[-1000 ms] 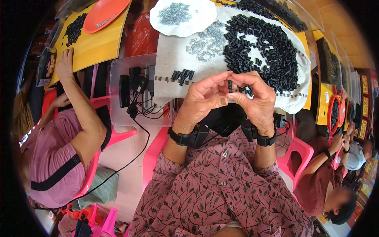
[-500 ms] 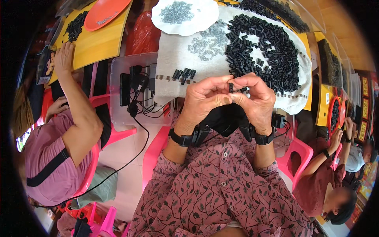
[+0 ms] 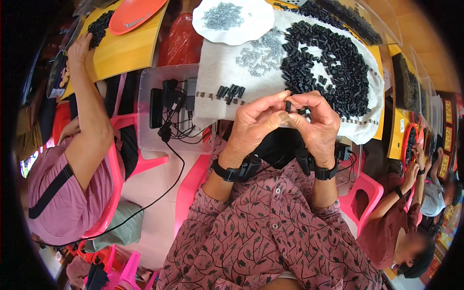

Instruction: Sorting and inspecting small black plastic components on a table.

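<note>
Between the fingertips of my left hand (image 3: 258, 121) and my right hand (image 3: 316, 116) is a small black cylindrical piece (image 3: 288, 106), pinched from both sides above the table's near edge. A big heap of similar black pieces (image 3: 348, 92) spreads over the white cloth (image 3: 217, 67) beyond my right hand. Small clear pieces (image 3: 261, 55) lie loose left of that heap. More of the clear pieces (image 3: 222, 17) fill a white scalloped plate (image 3: 205, 34) at the back. A short row of black pieces (image 3: 231, 92) rests on the cloth beyond my left hand.
A clear plastic bin (image 3: 145, 116) with chargers and cables stands left of the cloth. At the left, a person (image 3: 87, 111) reaches over a yellow table (image 3: 121, 53) holding an orange plate (image 3: 130, 19). Other people (image 3: 396, 217) sit at the right. Pink chairs (image 3: 365, 198) stand nearby.
The whole view has shifted slightly, with the table sitting a little further right and lower. My hands keep the same pinch on the black piece. The left person's hand has reached toward their black pile.
</note>
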The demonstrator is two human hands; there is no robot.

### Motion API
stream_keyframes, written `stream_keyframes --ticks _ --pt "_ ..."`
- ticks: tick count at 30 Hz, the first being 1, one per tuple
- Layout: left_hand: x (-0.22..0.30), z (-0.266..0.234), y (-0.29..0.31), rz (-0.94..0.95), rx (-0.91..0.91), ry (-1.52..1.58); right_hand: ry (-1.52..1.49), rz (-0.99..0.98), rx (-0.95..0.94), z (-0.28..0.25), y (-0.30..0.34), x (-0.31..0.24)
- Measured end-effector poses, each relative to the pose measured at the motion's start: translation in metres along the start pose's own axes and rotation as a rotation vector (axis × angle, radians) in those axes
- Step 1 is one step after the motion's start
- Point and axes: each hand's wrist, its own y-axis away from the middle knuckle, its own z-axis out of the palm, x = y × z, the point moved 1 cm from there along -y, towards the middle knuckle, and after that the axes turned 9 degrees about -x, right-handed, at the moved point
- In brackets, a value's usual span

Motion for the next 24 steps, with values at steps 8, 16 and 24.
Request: stream_keyframes --ticks 8,16,24 --pt "0.006 -0.003 0.001 0.005 0.231 -0.286 0.243 -0.076 -0.096 0.01 -0.01 -0.017" --pt "0.026 -0.028 0.003 0.3 0.687 -0.991 0.215 0.041 -0.014 0.003 -0.007 -0.013" --pt "0.027 -0.041 -0.001 0.38 0.634 -1.519 0.3 -0.022 -0.043 0.005 -0.006 -0.012"
